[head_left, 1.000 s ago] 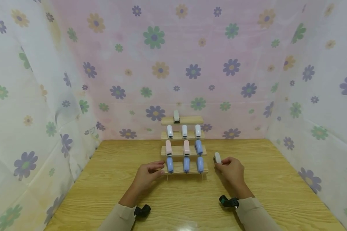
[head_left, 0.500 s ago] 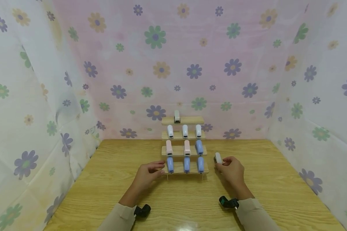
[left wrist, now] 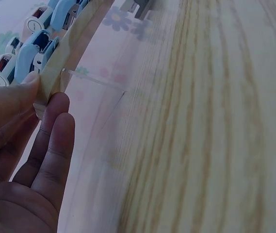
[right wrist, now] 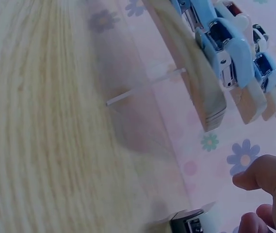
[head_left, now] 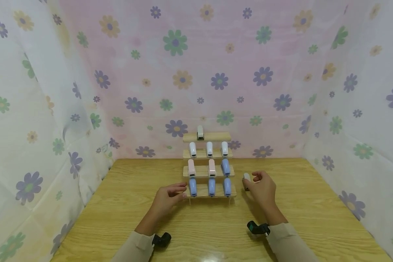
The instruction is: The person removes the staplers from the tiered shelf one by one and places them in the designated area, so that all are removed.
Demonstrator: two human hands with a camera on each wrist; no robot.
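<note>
While left hand (head_left: 167, 197) pinches shelf (head_left: 202, 189), right hand (head_left: 264, 190) gapes beside 1 stapler (head_left: 246, 177).

Read no text, label, brand, number or sign with certainty in any view. Noted one small round mark (left wrist: 1, 79) on the side of the left pale stapler (left wrist: 5, 69) and a similar round emblem (left wrist: 33, 24) on the next pale stapler (left wrist: 40, 17) to the right. Could decipher neither.
</note>
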